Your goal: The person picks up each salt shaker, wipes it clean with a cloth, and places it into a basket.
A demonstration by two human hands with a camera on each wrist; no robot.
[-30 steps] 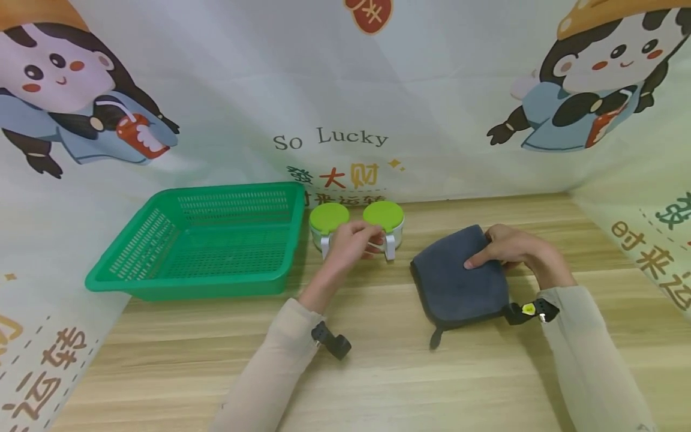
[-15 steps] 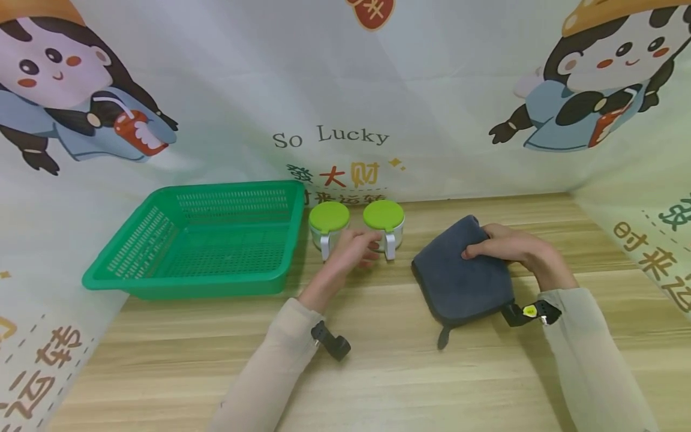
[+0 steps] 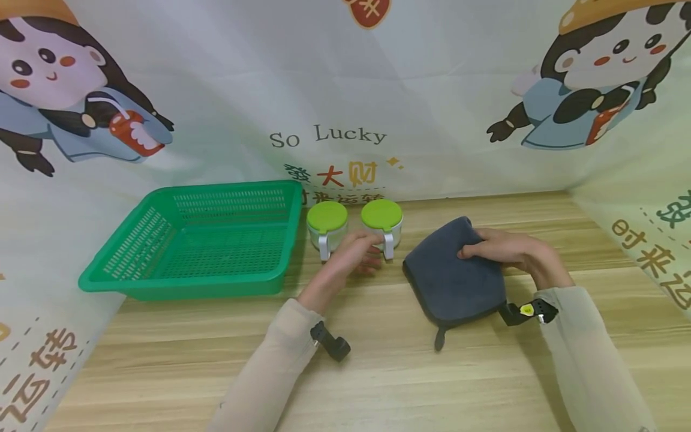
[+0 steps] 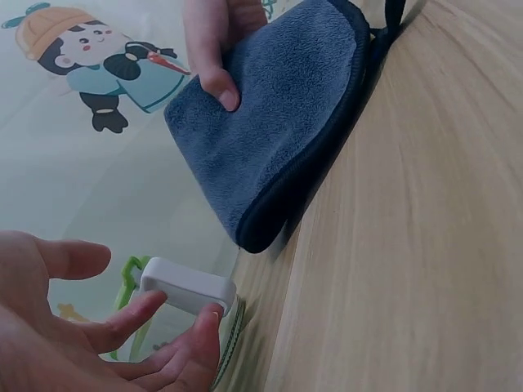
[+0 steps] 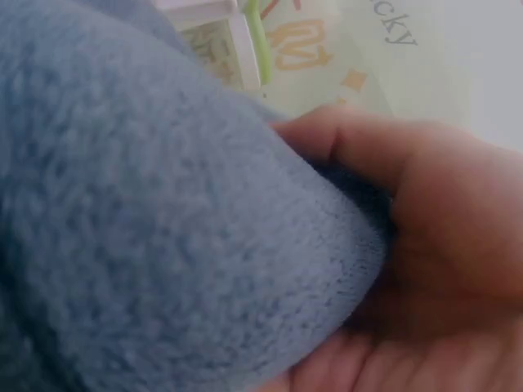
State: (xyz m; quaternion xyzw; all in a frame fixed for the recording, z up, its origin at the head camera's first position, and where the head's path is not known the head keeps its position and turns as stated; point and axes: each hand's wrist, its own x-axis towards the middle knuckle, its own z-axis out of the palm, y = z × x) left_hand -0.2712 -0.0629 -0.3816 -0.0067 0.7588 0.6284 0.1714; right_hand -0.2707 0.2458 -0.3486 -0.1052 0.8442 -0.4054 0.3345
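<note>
My right hand (image 3: 502, 249) grips a folded dark grey-blue towel (image 3: 453, 273) at its far right edge, thumb on top and fingers underneath. A small hanging loop dangles from the towel's near corner. In the right wrist view, the plush towel (image 5: 163, 212) fills most of the picture. My left hand (image 3: 351, 255) is in front of two clear jars with green lids, the left jar (image 3: 327, 219) and the right jar (image 3: 381, 217). In the left wrist view its fingers are spread and loosely bent beside a jar's white handle (image 4: 188, 286); whether they touch it I cannot tell.
A green plastic basket (image 3: 283, 282) with slotted walls stands on the left, beside the jars. Behind the wooden table (image 3: 388, 384) hangs a printed cloth backdrop (image 3: 442, 120), which also lines both sides. A small black camera is strapped to each wrist.
My left hand has dropped slightly toward me, and its fingers have loosened. The towel has tilted a little in my right hand, its far corner rising and shifting left.
</note>
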